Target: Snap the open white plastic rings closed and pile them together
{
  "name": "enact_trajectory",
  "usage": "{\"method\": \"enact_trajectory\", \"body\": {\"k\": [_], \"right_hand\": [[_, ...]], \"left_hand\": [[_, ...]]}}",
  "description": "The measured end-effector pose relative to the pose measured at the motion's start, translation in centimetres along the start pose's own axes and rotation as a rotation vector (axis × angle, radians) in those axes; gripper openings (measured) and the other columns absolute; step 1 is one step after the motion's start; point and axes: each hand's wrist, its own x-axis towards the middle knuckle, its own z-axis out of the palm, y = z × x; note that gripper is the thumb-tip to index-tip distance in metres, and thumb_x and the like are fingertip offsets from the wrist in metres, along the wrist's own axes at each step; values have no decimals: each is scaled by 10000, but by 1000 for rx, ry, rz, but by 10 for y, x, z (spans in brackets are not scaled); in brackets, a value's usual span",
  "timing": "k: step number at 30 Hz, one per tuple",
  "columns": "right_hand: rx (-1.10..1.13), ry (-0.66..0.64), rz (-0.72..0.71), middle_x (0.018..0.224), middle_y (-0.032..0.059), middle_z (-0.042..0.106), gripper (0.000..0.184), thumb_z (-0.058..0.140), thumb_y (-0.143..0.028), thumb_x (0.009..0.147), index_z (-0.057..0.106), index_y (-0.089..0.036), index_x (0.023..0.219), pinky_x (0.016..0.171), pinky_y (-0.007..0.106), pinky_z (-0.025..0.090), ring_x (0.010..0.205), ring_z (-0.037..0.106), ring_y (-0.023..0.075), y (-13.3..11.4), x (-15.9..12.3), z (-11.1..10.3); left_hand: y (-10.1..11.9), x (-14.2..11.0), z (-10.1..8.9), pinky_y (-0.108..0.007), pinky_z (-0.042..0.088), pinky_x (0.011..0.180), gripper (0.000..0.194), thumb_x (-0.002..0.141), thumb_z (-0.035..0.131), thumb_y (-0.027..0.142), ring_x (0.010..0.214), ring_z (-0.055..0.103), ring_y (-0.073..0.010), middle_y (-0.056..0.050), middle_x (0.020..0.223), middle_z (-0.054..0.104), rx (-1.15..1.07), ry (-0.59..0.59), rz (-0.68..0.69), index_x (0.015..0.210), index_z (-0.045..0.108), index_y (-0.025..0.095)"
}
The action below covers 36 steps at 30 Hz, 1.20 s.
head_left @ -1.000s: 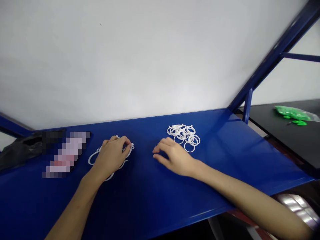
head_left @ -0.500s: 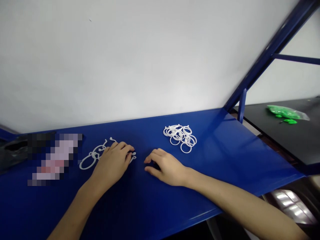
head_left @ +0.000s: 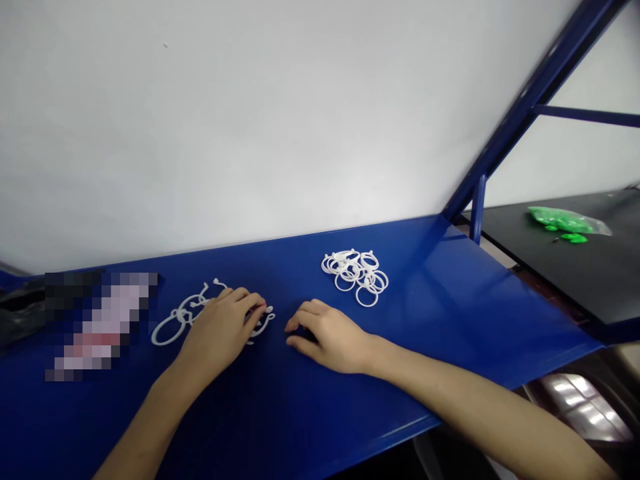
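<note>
On the blue desk [head_left: 280,413], the right hand [head_left: 330,337] rests with thumb and fingertips a little parted, nothing seen in its grip. The left hand [head_left: 225,323] lies over white ties [head_left: 181,313], which stick out at ten and two o'clock; whether its grip pinches one, I cannot tell. A pixelated patch [head_left: 113,320] is at its nine. White rings [head_left: 353,270] are heaped at the right hand's one o'clock; farther, at two, a green bag [head_left: 560,220].
</note>
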Motion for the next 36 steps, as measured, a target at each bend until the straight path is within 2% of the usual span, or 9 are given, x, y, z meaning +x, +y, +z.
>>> {"method": "enact_trajectory", "body": {"k": [4, 9, 13, 16, 19, 22, 25, 31, 36], "right_hand": [[-181, 28, 72, 979, 72, 663, 223, 603, -364, 980, 688, -166, 1042, 855, 354, 484, 911, 597, 211, -4, 1, 2], [-333, 65, 154, 968, 90, 637, 314, 629, -454, 950, 686, -151, 1010, 817, 382, 474, 897, 579, 236, -6, 3, 8], [-311, 123, 220, 985, 108, 640, 287, 624, -411, 954, 680, -140, 1030, 850, 410, 475, 920, 585, 249, -2, 5, 10], [-206, 167, 277, 985, 90, 642, 211, 657, -334, 926, 675, -152, 1030, 874, 395, 473, 940, 588, 234, 3, 7, 9], [-63, 204, 321, 896, 44, 639, 126, 679, -299, 900, 663, -175, 910, 811, 343, 468, 855, 586, 187, 6, 10, 8], [109, 252, 377, 825, 15, 644, 135, 661, -278, 906, 634, -180, 817, 708, 287, 445, 756, 579, 144, 7, 13, 6], [300, 295, 426, 779, -6, 654, 135, 622, -272, 920, 618, -182, 820, 644, 258, 435, 691, 584, 122, 6, 14, 2], [548, 356, 500, 714, -10, 657, 224, 649, -375, 898, 606, -181, 793, 638, 260, 474, 655, 601, 123, 8, 13, -2], [727, 402, 506, 696, 3, 670, 292, 639, -458, 899, 581, -181, 826, 624, 269, 511, 629, 629, 128, 21, 13, -8]], "left_hand": [[15, 0, 7, -390, 462, 825, 234, 958, 468, 346, 915, 629, -246, -46, 935, 688, -85, -5, -15, 911, 663, 226], [36, 0, 19, -368, 484, 783, 258, 977, 423, 327, 834, 638, -215, -40, 913, 686, -188, 68, 10, 898, 644, 220], [36, -2, 17, -386, 508, 899, 285, 984, 396, 298, 1003, 654, -219, -60, 1055, 710, -355, 46, 13, 1083, 650, 215], [34, -5, 14, -392, 513, 936, 328, 955, 491, 323, 1060, 645, -219, -53, 1130, 690, -426, -23, 9, 1257, 589, 241], [36, -7, 16, -388, 510, 945, 353, 921, 555, 288, 1089, 631, -221, -54, 1178, 660, -464, -23, 61, 1272, 553, 253], [39, -6, 19, -350, 525, 849, 213, 916, 538, 233, 974, 638, -202, -36, 1057, 651, -478, 4, 65, 1128, 557, 238], [40, -5, 17, -314, 511, 740, 49, 917, 490, 199, 832, 617, -172, -16, 956, 597, -451, 31, 72, 922, 531, 225], [27, -2, 3, -289, 509, 701, 184, 918, 416, 150, 750, 606, -137, -17, 957, 562, -394, 110, 70, 813, 551, 215], [10, 1, -5, -328, 526, 785, 197, 901, 423, 167, 858, 644, -188, -45, 992, 622, -269, 210, 16, 841, 602, 221]]}}
